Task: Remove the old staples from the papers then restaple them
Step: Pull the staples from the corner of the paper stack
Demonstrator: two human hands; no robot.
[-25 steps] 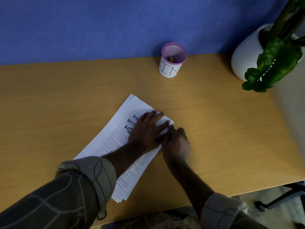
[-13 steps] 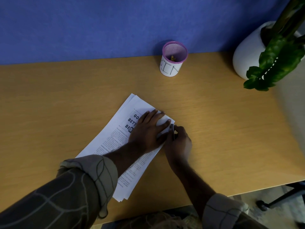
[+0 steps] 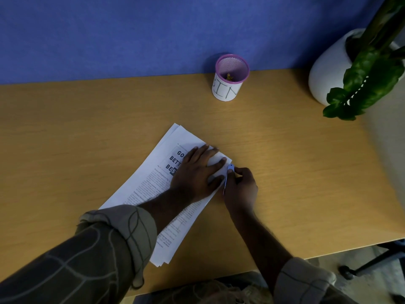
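A stack of printed white papers lies slanted on the wooden desk. My left hand presses flat on the stack's upper right part, fingers spread. My right hand sits at the stack's right corner, pinching a small blue staple remover against the paper edge. The staple itself is hidden under the tool and my fingers.
A pink mesh cup labelled BIN stands at the back by the blue wall. A white pot with a green plant is at the back right. The desk's front edge and a chair base are at the lower right.
My right hand has shifted slightly right and turned, so the blue tool now shows at the paper's corner. My left hand stays pressed on the stack.
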